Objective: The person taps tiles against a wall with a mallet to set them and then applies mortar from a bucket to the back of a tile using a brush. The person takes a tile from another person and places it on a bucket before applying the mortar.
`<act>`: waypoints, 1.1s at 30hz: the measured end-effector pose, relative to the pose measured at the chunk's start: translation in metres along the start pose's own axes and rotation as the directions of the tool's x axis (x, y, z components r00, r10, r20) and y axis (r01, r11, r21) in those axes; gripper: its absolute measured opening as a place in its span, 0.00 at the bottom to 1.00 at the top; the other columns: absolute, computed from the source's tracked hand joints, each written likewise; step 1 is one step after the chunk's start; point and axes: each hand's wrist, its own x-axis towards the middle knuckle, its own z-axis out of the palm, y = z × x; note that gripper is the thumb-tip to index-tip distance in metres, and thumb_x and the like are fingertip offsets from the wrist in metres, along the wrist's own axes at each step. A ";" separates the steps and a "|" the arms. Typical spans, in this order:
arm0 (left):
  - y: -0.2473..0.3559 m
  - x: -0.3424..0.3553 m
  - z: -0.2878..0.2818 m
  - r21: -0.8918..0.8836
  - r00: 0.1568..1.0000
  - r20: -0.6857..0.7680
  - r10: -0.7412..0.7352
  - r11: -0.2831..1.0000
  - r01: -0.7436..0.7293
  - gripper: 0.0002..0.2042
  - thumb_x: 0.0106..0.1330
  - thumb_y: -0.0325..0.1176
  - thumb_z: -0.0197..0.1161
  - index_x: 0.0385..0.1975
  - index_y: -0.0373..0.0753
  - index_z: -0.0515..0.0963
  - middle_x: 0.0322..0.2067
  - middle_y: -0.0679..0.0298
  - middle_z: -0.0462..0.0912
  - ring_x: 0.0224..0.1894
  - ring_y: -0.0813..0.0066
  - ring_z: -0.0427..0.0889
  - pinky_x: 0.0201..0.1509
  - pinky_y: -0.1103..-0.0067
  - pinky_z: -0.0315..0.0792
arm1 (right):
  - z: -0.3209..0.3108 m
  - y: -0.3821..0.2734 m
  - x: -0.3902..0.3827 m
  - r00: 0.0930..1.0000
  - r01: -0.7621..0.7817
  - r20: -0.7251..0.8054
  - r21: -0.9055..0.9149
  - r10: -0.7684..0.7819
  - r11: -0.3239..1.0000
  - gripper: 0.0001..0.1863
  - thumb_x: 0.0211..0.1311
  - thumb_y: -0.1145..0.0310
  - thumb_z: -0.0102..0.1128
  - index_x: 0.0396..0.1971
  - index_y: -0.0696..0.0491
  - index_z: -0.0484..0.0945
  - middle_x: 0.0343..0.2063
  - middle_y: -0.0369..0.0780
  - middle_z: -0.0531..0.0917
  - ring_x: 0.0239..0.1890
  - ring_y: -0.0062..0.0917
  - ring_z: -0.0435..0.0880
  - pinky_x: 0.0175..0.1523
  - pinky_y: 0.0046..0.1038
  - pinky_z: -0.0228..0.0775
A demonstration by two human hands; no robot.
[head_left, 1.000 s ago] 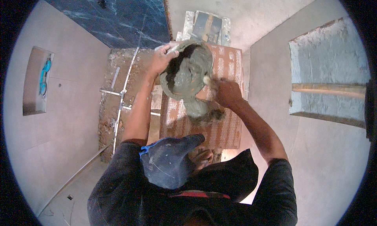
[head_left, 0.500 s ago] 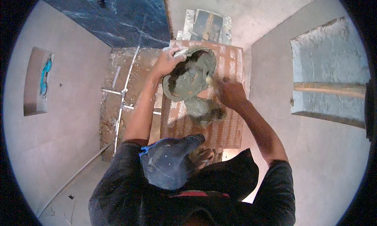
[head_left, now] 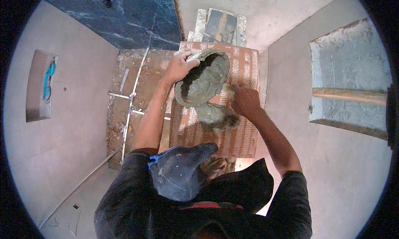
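Observation:
My left hand [head_left: 181,67] grips the upper left rim of a bowl-like tub [head_left: 227,60], tilted so its mouth faces up toward me. Wet grey mortar [head_left: 204,87] coats its inside. Just right of the tub, my right hand [head_left: 245,100] is closed on a tool with a pale handle [head_left: 228,88]; its working end cannot be made out. A heap of mortar [head_left: 213,115] lies below the tub on a reddish-brown tile with a ribbed, white-streaked back [head_left: 241,137].
Behind the tile stands a stack of pieces with a dark panel [head_left: 214,26]. White metal strips [head_left: 135,81] cross the rubble floor [head_left: 118,131] at left. A blue suction-cup lifter [head_left: 48,79] sits in the left wall niche. A wooden bar [head_left: 349,95] spans the right recess.
My right hand and its tool have shifted slightly right, away from the tub's mouth. The tub has moved slightly right with my left hand still on its rim.

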 end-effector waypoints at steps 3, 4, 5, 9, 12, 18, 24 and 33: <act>0.007 -0.011 0.009 0.172 0.997 -0.016 -0.075 0.982 0.077 0.15 0.63 0.31 0.66 0.49 0.35 0.83 0.38 0.67 0.86 0.39 0.83 0.80 0.45 0.79 0.74 | 0.014 -0.005 0.018 0.973 -0.117 0.184 -0.116 0.137 0.986 0.25 0.56 0.56 0.67 0.50 0.54 0.79 0.31 0.49 0.86 0.36 0.44 0.87 0.43 0.45 0.80; -0.001 -0.005 0.009 0.220 0.998 -0.030 -0.062 0.973 0.067 0.14 0.63 0.33 0.67 0.48 0.37 0.84 0.38 0.68 0.86 0.39 0.83 0.80 0.45 0.80 0.74 | 0.016 -0.006 0.021 0.987 -0.085 0.134 -0.022 0.087 0.996 0.21 0.55 0.58 0.67 0.45 0.56 0.81 0.32 0.51 0.86 0.37 0.47 0.87 0.45 0.46 0.79; -0.009 -0.002 0.005 0.182 0.998 -0.007 -0.066 0.981 0.066 0.15 0.63 0.33 0.67 0.48 0.38 0.84 0.38 0.68 0.86 0.40 0.83 0.80 0.45 0.80 0.74 | 0.019 -0.007 0.017 0.995 -0.047 0.087 0.074 0.041 0.996 0.17 0.55 0.61 0.66 0.40 0.57 0.82 0.33 0.52 0.86 0.39 0.49 0.86 0.47 0.47 0.78; -0.032 0.007 0.001 -0.112 0.998 0.054 -0.031 0.993 0.037 0.14 0.64 0.32 0.67 0.49 0.37 0.83 0.39 0.69 0.86 0.40 0.83 0.80 0.47 0.81 0.74 | 0.048 0.023 0.027 0.964 -0.058 0.266 0.269 -0.016 0.961 0.28 0.51 0.57 0.71 0.50 0.58 0.82 0.37 0.51 0.87 0.42 0.45 0.87 0.48 0.41 0.79; -0.022 0.006 -0.004 -0.206 1.000 0.009 0.004 0.979 -0.002 0.13 0.65 0.28 0.65 0.49 0.34 0.82 0.41 0.69 0.85 0.41 0.83 0.80 0.48 0.82 0.74 | 0.068 0.015 0.026 0.971 -0.105 0.239 0.507 -0.023 0.856 0.26 0.53 0.55 0.72 0.47 0.58 0.83 0.36 0.50 0.88 0.40 0.43 0.88 0.49 0.40 0.79; -0.028 0.003 -0.008 -0.193 1.000 -0.005 -0.022 0.981 0.020 0.13 0.65 0.26 0.64 0.49 0.34 0.82 0.43 0.68 0.85 0.43 0.82 0.80 0.49 0.82 0.74 | 0.117 0.003 0.029 0.992 0.056 0.033 0.745 -0.121 0.665 0.26 0.53 0.52 0.73 0.45 0.57 0.85 0.34 0.49 0.89 0.36 0.38 0.89 0.48 0.37 0.79; -0.026 0.003 -0.014 -0.266 0.999 0.036 -0.005 0.964 0.015 0.13 0.65 0.26 0.66 0.49 0.34 0.82 0.44 0.67 0.85 0.44 0.81 0.81 0.51 0.81 0.75 | 0.130 -0.006 0.023 0.990 -0.077 0.136 0.777 -0.047 0.624 0.22 0.58 0.63 0.72 0.48 0.62 0.83 0.36 0.43 0.88 0.36 0.21 0.83 0.45 0.30 0.76; -0.042 0.005 -0.029 -0.354 1.000 -0.027 -0.012 0.935 0.002 0.14 0.65 0.24 0.67 0.50 0.34 0.82 0.43 0.67 0.85 0.43 0.82 0.81 0.52 0.82 0.74 | 0.127 -0.017 0.010 0.990 -0.003 0.061 0.910 -0.125 0.415 0.26 0.57 0.57 0.74 0.52 0.56 0.83 0.27 0.36 0.86 0.26 0.21 0.81 0.36 0.30 0.75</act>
